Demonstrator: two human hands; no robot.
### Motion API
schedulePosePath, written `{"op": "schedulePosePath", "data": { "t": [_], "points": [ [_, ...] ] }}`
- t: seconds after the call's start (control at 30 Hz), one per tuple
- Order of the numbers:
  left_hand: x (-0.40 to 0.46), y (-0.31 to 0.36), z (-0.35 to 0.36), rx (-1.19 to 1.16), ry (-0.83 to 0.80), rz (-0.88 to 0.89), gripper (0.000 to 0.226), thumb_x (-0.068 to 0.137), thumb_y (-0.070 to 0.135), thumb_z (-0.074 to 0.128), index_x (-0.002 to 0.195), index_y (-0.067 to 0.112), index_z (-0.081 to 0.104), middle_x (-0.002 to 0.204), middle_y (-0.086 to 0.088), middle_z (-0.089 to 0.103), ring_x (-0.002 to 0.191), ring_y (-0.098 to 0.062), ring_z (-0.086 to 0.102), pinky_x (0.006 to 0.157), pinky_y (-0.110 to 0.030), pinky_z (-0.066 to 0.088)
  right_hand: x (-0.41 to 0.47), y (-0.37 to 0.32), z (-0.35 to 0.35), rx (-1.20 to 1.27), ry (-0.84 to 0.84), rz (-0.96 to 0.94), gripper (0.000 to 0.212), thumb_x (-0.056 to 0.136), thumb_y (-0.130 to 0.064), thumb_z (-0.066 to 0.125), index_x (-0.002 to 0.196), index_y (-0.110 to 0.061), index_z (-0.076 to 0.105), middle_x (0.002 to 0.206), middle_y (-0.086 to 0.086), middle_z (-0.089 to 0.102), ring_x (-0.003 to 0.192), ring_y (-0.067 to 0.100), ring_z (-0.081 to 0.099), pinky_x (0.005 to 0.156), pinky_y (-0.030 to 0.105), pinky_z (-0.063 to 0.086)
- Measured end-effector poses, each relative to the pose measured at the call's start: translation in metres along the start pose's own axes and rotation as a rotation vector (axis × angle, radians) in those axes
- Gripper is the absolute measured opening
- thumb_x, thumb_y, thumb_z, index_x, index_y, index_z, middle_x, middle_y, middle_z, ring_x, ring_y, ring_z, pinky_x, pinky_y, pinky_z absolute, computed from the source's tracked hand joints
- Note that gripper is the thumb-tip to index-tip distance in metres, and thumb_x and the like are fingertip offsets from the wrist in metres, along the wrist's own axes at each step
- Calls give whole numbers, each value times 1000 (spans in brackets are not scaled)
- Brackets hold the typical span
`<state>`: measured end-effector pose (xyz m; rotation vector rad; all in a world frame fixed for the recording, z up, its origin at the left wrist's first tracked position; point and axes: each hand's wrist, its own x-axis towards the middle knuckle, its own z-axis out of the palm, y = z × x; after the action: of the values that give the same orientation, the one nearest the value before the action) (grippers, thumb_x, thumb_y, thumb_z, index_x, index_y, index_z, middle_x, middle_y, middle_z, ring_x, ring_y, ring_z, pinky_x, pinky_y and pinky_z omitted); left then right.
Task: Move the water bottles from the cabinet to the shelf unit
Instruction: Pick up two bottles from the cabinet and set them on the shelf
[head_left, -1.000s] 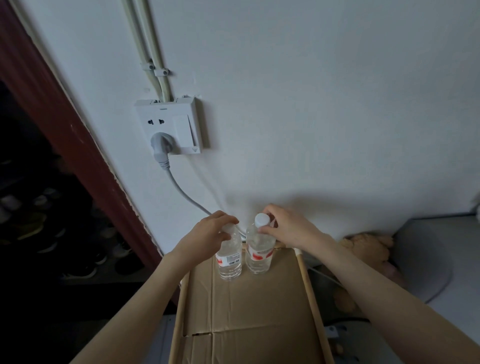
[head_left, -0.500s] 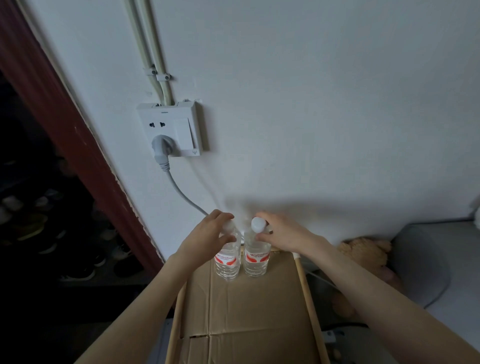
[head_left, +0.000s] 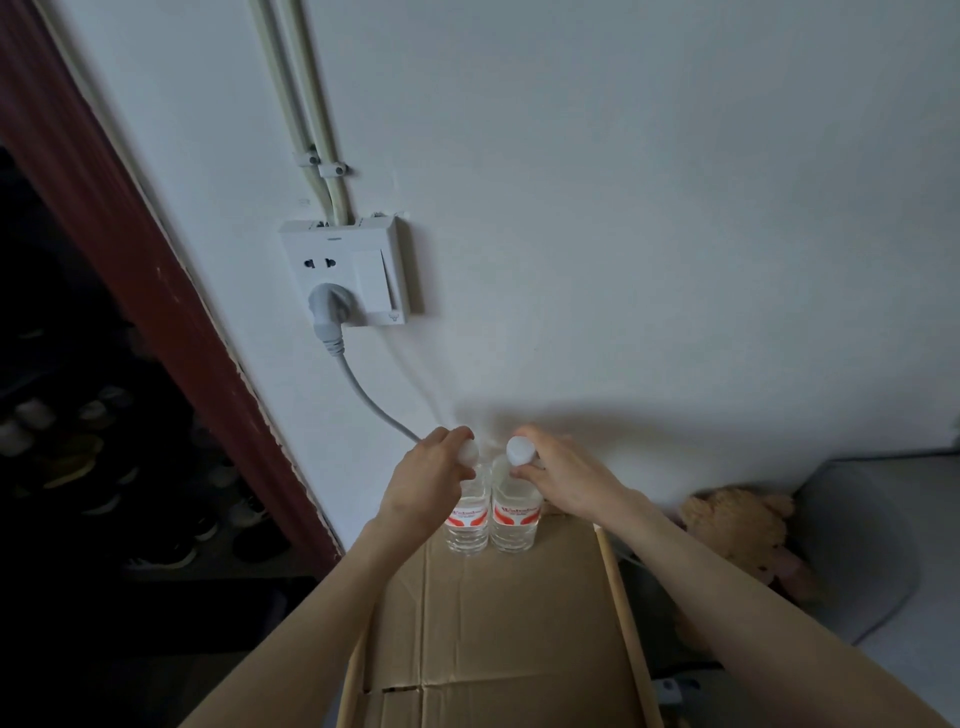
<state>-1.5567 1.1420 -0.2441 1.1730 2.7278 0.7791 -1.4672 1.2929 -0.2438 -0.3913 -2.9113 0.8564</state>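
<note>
- Two water bottles are being held upright side by side on a flat cardboard sheet (head_left: 519, 623), close to the white wall (head_left: 623, 208); the left bottle (head_left: 467, 525) and the right bottle (head_left: 514, 522) are standing just beside each other, nearly touching.
- The left bottle is being gripped at its neck by the left hand (head_left: 428, 483), whose fingers are curled round the top beside the white cap (head_left: 467, 453).
- The right bottle is being pinched at its neck by the right hand (head_left: 563, 480), with thumb and fingers closed just under its white cap (head_left: 518, 450).
- Red-and-white labels are being shown toward the camera on both clear bottles; the print is too small to be read.
- Both bottle bases are being rested on the far end of the cardboard, which is being flanked by pale wooden edges (head_left: 621, 613) on either side.
- A white wall socket (head_left: 345, 270) is being occupied by a grey plug (head_left: 326, 306), and its grey cable (head_left: 363, 395) is being led down the wall behind the left hand.
- Two pale conduits (head_left: 306, 104) are being clipped to the wall above the socket.
- A brown plush toy (head_left: 737, 525) is being seen low at the right, beside a grey surface (head_left: 883, 545).
- A dark red door frame (head_left: 130, 249) is being seen at the left, with shoes (head_left: 78, 441) dimly visible in the dark space beyond it.
</note>
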Motion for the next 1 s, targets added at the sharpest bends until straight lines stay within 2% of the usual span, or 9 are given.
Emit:
{"op": "schedulePosePath", "data": {
  "t": [0.17,0.3,0.53,0.63,0.7,0.73,0.83,0.9,1.0],
  "points": [
    [4,-2,3,-20,23,-49,32,85,11,57,116,13,51,108,-11,59,95,-31,56,81,-42,46,3,1,4,24,76,-21,31,89,-26,56,117,-15,48,103,9,64,92,27,59,69,29,38],
    [1,-3,8,-80,57,-66,40,86,16,58,125,14,48,116,-10,57,101,-29,55,85,-37,45,5,8,10,176,70,52,45,86,-32,60,127,-22,45,123,3,60,112,22,55,91,35,47],
    [-25,-19,25,-337,183,-57,56,84,18,63,133,25,36,127,5,44,109,-12,52,90,-32,48,-15,32,32,701,94,238,78,79,-19,70,143,-19,25,146,-6,33,134,9,31,106,24,31],
    [-44,-27,40,-446,293,-156,48,83,23,64,121,34,37,116,16,42,105,-4,49,85,-31,45,-22,45,55,665,35,318,95,70,-41,73,145,-23,18,149,-6,31,134,14,34,110,37,33],
    [-53,-35,55,-441,287,-213,44,83,25,63,119,29,39,110,14,44,104,-11,51,86,-33,45,-22,61,77,617,-43,360,105,59,-64,71,143,-28,21,142,-5,44,127,14,46,106,45,40],
    [-55,-42,67,-418,244,-245,45,82,23,64,121,24,41,110,11,44,105,-16,51,89,-34,44,-20,69,88,598,-79,377,102,59,-64,71,142,-27,23,138,-8,47,124,13,48,105,43,41],
    [-58,-57,93,-450,33,-374,64,79,26,68,132,15,34,127,-2,45,118,-24,47,99,-39,41,-21,62,99,657,-113,402,76,74,-35,72,137,-22,32,126,-15,46,119,5,45,99,25,37],
    [-53,-68,111,-542,-67,-434,77,76,37,68,138,25,24,139,-6,42,125,-26,44,101,-49,40,-13,67,109,684,-108,433,68,77,-26,71,135,-21,35,127,-11,49,115,3,45,95,23,37],
    [-47,-78,126,-650,-75,-490,73,74,46,65,135,35,28,133,0,52,119,-18,52,97,-50,44,-10,74,122,750,-41,483,67,77,-20,72,134,-17,37,134,-2,52,121,11,49,99,29,40]
  ]
}}
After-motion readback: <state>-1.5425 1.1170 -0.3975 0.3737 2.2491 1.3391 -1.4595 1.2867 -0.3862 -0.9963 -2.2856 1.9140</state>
